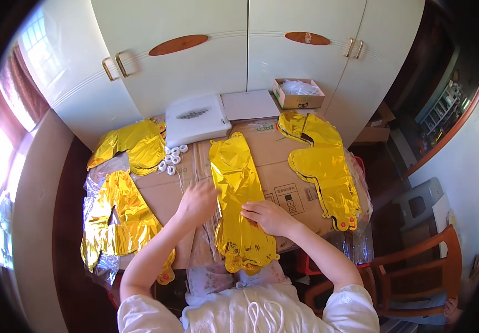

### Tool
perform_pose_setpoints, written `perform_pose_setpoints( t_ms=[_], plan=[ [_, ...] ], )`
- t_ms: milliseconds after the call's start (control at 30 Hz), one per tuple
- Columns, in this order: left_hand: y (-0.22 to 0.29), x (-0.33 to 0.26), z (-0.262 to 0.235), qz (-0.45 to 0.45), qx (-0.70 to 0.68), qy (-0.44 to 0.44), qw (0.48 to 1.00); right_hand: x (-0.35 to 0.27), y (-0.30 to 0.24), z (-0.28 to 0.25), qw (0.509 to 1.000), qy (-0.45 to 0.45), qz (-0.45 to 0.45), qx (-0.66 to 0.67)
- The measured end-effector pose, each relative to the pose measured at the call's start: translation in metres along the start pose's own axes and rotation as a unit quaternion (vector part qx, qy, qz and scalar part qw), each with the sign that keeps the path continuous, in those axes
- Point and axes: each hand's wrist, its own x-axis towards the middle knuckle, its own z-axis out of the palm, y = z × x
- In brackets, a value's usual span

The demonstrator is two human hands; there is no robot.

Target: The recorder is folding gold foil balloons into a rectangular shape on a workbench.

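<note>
A flat gold foil balloon (238,183), long and shiny, lies lengthwise in front of me on the cardboard-covered table. My right hand (272,217) rests on its right side, fingers stretched out over the foil. Just off its left edge, my left hand (197,202) is smeared by motion, and its fingers do not show clearly. More flat gold foil balloons lie around: a curved stack (325,166) at the right, one (131,144) at the far left and another (123,213) at the near left.
Small white rolls (171,160) are clustered left of centre. Behind them lie a white plastic-wrapped packet (197,121) and a flat white box (249,104). An open carton (299,94) holds clear plastic pieces. White cabinets (172,66) stand behind the table; a wooden chair (417,272) is at the near right.
</note>
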Motion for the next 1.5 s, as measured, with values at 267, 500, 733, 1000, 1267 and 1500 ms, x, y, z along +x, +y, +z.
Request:
perform_pose_setpoints(
  t_ms=[267,500,733,1000,1267,1500],
  plan=[
    [0.025,-0.067,-0.005,0.305,0.08,0.028,0.948,0.001,-0.002,-0.004,1.0,-0.001,0.0,-0.002],
    [0.025,-0.053,0.013,0.376,0.079,0.087,0.919,-0.001,0.001,-0.002,1.0,0.001,-0.001,0.009],
    [0.041,-0.053,0.013,0.265,-0.023,0.147,0.953,0.001,-0.001,-0.004,1.0,-0.014,0.012,0.018],
    [0.083,-0.036,0.03,0.224,-0.061,0.147,0.961,-0.003,0.003,-0.001,0.999,-0.019,0.026,0.033],
    [0.082,-0.028,0.005,0.197,-0.029,0.126,0.972,-0.002,-0.001,-0.006,0.996,-0.01,0.042,0.078],
    [0.053,-0.012,-0.013,0.342,-0.028,0.005,0.939,-0.003,0.001,-0.004,0.998,-0.044,0.025,0.025]
  ],
)
